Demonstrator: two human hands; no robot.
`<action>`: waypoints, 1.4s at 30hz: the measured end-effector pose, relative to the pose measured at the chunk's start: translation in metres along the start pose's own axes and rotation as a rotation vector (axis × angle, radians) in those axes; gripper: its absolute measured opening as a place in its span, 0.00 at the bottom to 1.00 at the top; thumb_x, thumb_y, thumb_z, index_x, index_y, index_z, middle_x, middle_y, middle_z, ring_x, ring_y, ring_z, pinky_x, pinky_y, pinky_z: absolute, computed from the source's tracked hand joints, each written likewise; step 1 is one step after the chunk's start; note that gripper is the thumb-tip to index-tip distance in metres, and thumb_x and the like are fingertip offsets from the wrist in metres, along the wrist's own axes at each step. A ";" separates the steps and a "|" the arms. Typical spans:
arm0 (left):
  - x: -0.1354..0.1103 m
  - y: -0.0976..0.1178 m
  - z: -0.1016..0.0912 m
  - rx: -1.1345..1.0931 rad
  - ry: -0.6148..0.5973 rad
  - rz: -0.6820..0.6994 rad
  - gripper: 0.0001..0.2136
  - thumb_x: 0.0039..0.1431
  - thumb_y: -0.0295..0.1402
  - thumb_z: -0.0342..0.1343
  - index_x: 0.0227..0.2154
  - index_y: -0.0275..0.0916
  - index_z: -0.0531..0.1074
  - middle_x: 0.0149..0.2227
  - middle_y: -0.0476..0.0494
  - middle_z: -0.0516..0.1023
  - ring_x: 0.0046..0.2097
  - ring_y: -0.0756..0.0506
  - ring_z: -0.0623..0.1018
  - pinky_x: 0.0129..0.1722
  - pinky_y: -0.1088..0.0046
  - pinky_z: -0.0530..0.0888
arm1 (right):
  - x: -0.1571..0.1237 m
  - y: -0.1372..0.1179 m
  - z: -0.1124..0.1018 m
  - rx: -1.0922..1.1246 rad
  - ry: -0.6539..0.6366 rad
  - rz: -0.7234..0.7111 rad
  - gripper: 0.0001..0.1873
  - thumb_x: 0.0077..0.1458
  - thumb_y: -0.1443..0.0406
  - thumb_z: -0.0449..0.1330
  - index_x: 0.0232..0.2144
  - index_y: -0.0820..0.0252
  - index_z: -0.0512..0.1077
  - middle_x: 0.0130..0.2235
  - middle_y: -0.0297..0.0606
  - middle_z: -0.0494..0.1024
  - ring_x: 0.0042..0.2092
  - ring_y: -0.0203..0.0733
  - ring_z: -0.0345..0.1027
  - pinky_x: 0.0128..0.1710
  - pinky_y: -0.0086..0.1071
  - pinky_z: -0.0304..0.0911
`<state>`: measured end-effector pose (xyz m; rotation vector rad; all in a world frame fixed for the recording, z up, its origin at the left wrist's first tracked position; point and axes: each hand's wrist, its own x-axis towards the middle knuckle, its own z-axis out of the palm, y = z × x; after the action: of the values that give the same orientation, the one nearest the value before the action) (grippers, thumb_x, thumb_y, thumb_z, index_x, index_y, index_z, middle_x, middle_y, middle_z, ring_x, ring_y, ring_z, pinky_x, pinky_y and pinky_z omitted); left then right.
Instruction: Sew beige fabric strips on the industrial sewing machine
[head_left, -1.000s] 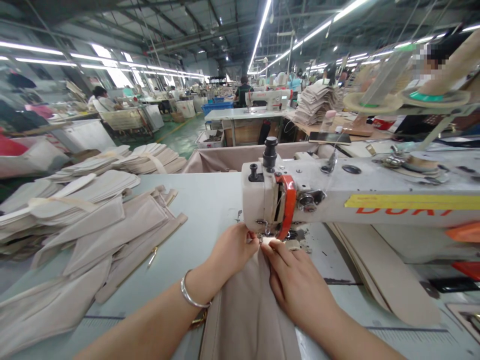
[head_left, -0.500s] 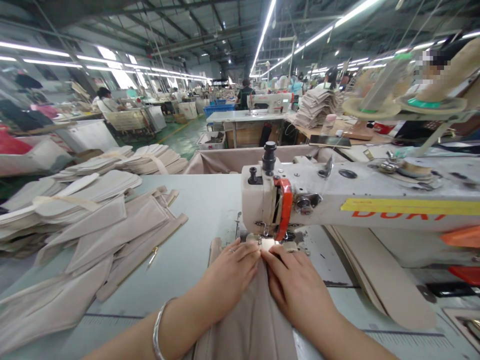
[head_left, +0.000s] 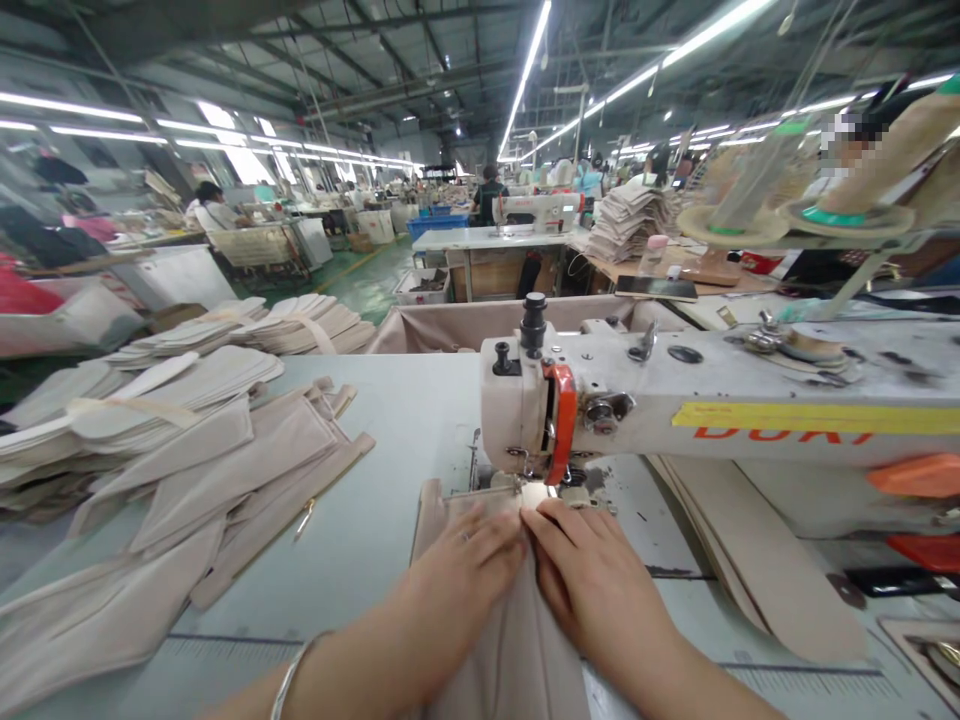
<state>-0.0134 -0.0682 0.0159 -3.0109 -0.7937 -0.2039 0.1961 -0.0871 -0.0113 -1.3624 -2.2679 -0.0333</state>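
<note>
Work at the sewing machine point(head_left: 517, 400) appears to be in progress. The grey-beige fabric piece point(head_left: 529, 650) lies on the table point(head_left: 397, 420), its far edge reaching the needle area, where a small white piece point(head_left: 535, 494) sits. Whether any seam is complete there cannot be told, nor how much stitching is left. The fabric pile point(head_left: 247, 475) at the left lies apart from the machine; its status, finished or waiting, is not evident.

The left hand point(head_left: 469, 585) lies flat, palm down, fingers nearly together on the fabric. The right hand point(head_left: 600, 565) rests with bent fingers at the near edge of the white piece; whether its hidden thumb pinches cannot be told.

Compared with 0.5 s ago, the left hand sits nearer the wearer, exposing more of the fabric's far edge. The right hand is essentially unchanged.
</note>
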 end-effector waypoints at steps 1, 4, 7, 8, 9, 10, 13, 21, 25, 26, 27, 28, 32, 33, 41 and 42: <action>-0.006 0.006 0.001 -0.019 0.015 0.047 0.18 0.65 0.30 0.49 0.57 0.35 0.65 0.59 0.38 0.70 0.63 0.42 0.65 0.67 0.59 0.58 | 0.000 0.000 0.001 -0.008 0.001 -0.002 0.20 0.63 0.71 0.49 0.56 0.60 0.66 0.50 0.44 0.71 0.49 0.51 0.63 0.48 0.46 0.58; -0.019 0.024 0.009 -0.043 0.210 0.114 0.09 0.65 0.31 0.53 0.46 0.41 0.72 0.51 0.46 0.77 0.57 0.46 0.72 0.68 0.63 0.56 | 0.000 0.000 0.001 -0.033 -0.003 -0.003 0.19 0.62 0.71 0.50 0.54 0.61 0.67 0.50 0.44 0.71 0.48 0.52 0.63 0.48 0.47 0.58; -0.025 0.031 0.016 -0.037 0.324 0.091 0.07 0.66 0.29 0.52 0.43 0.41 0.73 0.48 0.49 0.79 0.55 0.48 0.74 0.68 0.65 0.56 | 0.000 0.000 0.001 -0.041 -0.002 -0.008 0.19 0.63 0.71 0.49 0.55 0.61 0.67 0.50 0.45 0.71 0.47 0.52 0.63 0.47 0.47 0.58; -0.025 0.030 0.017 -0.038 0.324 0.090 0.07 0.66 0.29 0.52 0.43 0.41 0.73 0.48 0.49 0.79 0.55 0.48 0.74 0.67 0.64 0.57 | 0.000 0.000 0.001 -0.043 0.001 -0.010 0.19 0.63 0.71 0.49 0.55 0.61 0.67 0.50 0.44 0.71 0.47 0.51 0.63 0.47 0.47 0.58; -0.025 0.028 0.017 -0.043 0.317 0.094 0.07 0.66 0.29 0.52 0.44 0.41 0.73 0.49 0.48 0.79 0.55 0.48 0.74 0.67 0.64 0.58 | 0.000 0.000 0.001 -0.045 0.004 -0.011 0.19 0.63 0.71 0.49 0.55 0.61 0.67 0.50 0.44 0.72 0.47 0.51 0.63 0.47 0.46 0.58; -0.025 0.026 0.018 -0.050 0.302 0.100 0.08 0.66 0.29 0.52 0.45 0.40 0.73 0.49 0.47 0.79 0.55 0.47 0.74 0.67 0.63 0.58 | 0.000 0.000 0.001 -0.047 0.009 -0.010 0.19 0.63 0.71 0.49 0.55 0.61 0.67 0.50 0.44 0.72 0.47 0.51 0.63 0.48 0.46 0.58; -0.023 0.018 0.016 -0.088 0.276 0.136 0.11 0.66 0.37 0.53 0.47 0.39 0.72 0.50 0.43 0.78 0.56 0.44 0.74 0.67 0.60 0.58 | 0.000 0.001 0.003 -0.052 0.018 -0.002 0.20 0.62 0.71 0.50 0.55 0.61 0.67 0.50 0.44 0.72 0.47 0.51 0.63 0.48 0.45 0.58; -0.014 0.019 -0.016 -0.196 0.091 0.029 0.14 0.65 0.36 0.54 0.51 0.39 0.72 0.53 0.44 0.77 0.58 0.46 0.72 0.67 0.65 0.58 | -0.002 0.003 0.005 -0.041 0.000 0.015 0.21 0.62 0.70 0.51 0.56 0.59 0.66 0.52 0.43 0.70 0.49 0.53 0.62 0.48 0.46 0.58; -0.010 0.019 -0.022 -0.251 0.115 0.005 0.12 0.68 0.31 0.49 0.49 0.39 0.73 0.52 0.44 0.77 0.57 0.48 0.73 0.67 0.67 0.57 | -0.002 0.003 0.004 -0.026 -0.025 0.019 0.21 0.62 0.71 0.51 0.57 0.58 0.65 0.53 0.42 0.70 0.50 0.53 0.62 0.49 0.47 0.58; -0.009 0.018 -0.021 -0.262 0.118 0.007 0.12 0.68 0.30 0.48 0.49 0.39 0.73 0.51 0.43 0.77 0.56 0.48 0.73 0.67 0.67 0.57 | -0.002 0.003 0.004 -0.022 -0.031 0.018 0.21 0.63 0.71 0.51 0.58 0.58 0.65 0.53 0.42 0.70 0.50 0.53 0.62 0.49 0.47 0.58; -0.009 0.016 -0.020 -0.269 0.122 0.011 0.12 0.68 0.29 0.48 0.49 0.38 0.73 0.51 0.43 0.77 0.56 0.47 0.73 0.67 0.66 0.57 | -0.002 0.003 0.003 -0.020 -0.034 0.016 0.21 0.63 0.70 0.51 0.58 0.58 0.65 0.53 0.42 0.69 0.50 0.53 0.62 0.49 0.47 0.59; -0.009 0.015 -0.018 -0.277 0.123 0.016 0.12 0.67 0.28 0.47 0.49 0.37 0.73 0.51 0.43 0.77 0.56 0.47 0.73 0.67 0.66 0.57 | -0.002 0.003 0.003 -0.019 -0.036 0.014 0.21 0.63 0.70 0.50 0.58 0.58 0.65 0.54 0.42 0.69 0.50 0.52 0.62 0.49 0.47 0.59; -0.006 0.007 -0.014 -0.279 0.119 0.040 0.13 0.66 0.25 0.48 0.49 0.36 0.72 0.51 0.42 0.77 0.56 0.47 0.73 0.67 0.66 0.58 | -0.001 0.003 0.003 -0.019 -0.035 0.008 0.20 0.64 0.69 0.50 0.58 0.58 0.64 0.54 0.42 0.69 0.51 0.52 0.62 0.49 0.47 0.59; -0.004 0.005 -0.013 -0.267 0.123 0.043 0.13 0.66 0.25 0.48 0.49 0.35 0.73 0.50 0.42 0.77 0.56 0.47 0.73 0.67 0.66 0.59 | -0.001 0.003 0.003 -0.021 -0.032 0.007 0.20 0.64 0.69 0.50 0.58 0.59 0.65 0.54 0.42 0.69 0.51 0.52 0.62 0.49 0.47 0.59; 0.012 -0.012 -0.007 -0.246 0.128 0.022 0.13 0.65 0.22 0.46 0.45 0.35 0.75 0.49 0.42 0.78 0.56 0.48 0.73 0.66 0.65 0.61 | 0.001 0.002 0.000 -0.006 -0.026 0.019 0.21 0.63 0.71 0.49 0.57 0.58 0.66 0.52 0.42 0.70 0.49 0.52 0.63 0.47 0.46 0.60; 0.014 -0.014 -0.007 -0.247 0.128 0.017 0.13 0.65 0.21 0.46 0.44 0.35 0.75 0.48 0.42 0.79 0.56 0.48 0.74 0.66 0.65 0.60 | 0.001 0.002 -0.001 -0.005 -0.030 0.023 0.21 0.63 0.71 0.49 0.57 0.58 0.65 0.52 0.42 0.70 0.49 0.52 0.63 0.47 0.46 0.60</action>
<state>-0.0095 -0.0498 0.0246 -3.1880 -0.7837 -0.5250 0.1972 -0.0854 -0.0107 -1.4000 -2.2782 -0.0114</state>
